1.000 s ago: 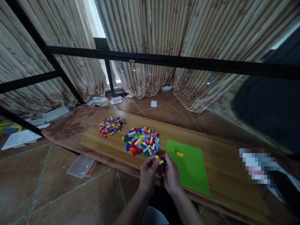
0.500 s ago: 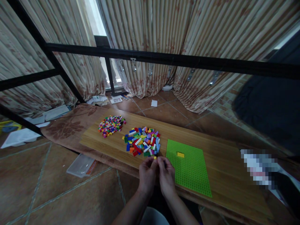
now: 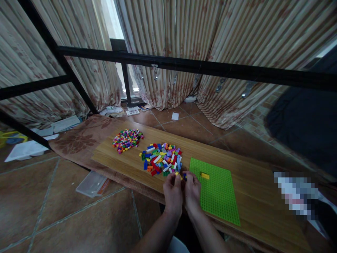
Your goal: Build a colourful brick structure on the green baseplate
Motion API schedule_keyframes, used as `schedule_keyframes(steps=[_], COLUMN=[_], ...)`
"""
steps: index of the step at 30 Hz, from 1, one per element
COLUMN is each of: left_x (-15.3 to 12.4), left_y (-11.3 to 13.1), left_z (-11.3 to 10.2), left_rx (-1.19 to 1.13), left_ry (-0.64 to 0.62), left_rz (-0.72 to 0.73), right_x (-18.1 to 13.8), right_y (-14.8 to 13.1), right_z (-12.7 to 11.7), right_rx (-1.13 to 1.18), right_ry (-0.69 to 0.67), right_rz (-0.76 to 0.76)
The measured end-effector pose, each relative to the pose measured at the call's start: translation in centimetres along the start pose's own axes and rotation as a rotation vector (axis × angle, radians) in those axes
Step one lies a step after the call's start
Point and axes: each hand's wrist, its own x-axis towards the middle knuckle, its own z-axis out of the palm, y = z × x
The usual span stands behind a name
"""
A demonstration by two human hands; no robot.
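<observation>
Between the fingertips of my left hand [image 3: 172,192] is a small yellow brick [image 3: 177,174]. My right hand [image 3: 193,188] pinches a dark blue brick [image 3: 184,176], a little apart from the yellow one. Both hands are held close together over the near edge of the board, just below a pile of mixed toy bricks [image 3: 160,160]. Right of my hands lies a green studded baseplate [image 3: 219,196], partly covered by my right hand at its left edge. On its upper part sits one yellow brick [image 3: 205,176].
A heap of smaller colourful pieces [image 3: 127,140] lies farther left on the wooden board [image 3: 252,189]. A clear plastic lid or box [image 3: 92,183] is on the tiled floor. Black metal rails [image 3: 184,62] cross in front of the curtains. A blurred-out item [image 3: 297,193] lies at right.
My hands have moved slightly apart at the fingertips, and a dark blue brick now shows in my right fingers. The whole view has shifted a little.
</observation>
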Motion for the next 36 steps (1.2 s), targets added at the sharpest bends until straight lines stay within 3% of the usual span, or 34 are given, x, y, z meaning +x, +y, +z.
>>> schedule_keyframes(steps=[5,11,20,28,36], left_x=[0.4,0.8,1.7,2.6,3.0], left_y=[1.1,2.2,2.7,1.5,2.4], left_z=[-0.8,-2.6,-3.6,-3.8,-4.5], left_rx=[-0.097,-0.210,-0.208,0.188,0.597], left_ry=[-0.011,-0.033,-0.063,-0.109,-0.162], left_rz=[-0.029,-0.138,-0.197,0.043,0.315], right_x=[3.2,7.3,7.2,6.2,4.3], right_y=[-0.3,-0.2,0.5,-0.3,-2.3], right_z=[0.7,1.7,2.0,0.6,-0.8], right_rx=[0.002,-0.096,-0.144,-0.221,-0.396], right_ry=[-0.017,-0.031,-0.122,-0.162,-0.231], right_rz=[0.013,-0.083,-0.196,-0.294,-0.412])
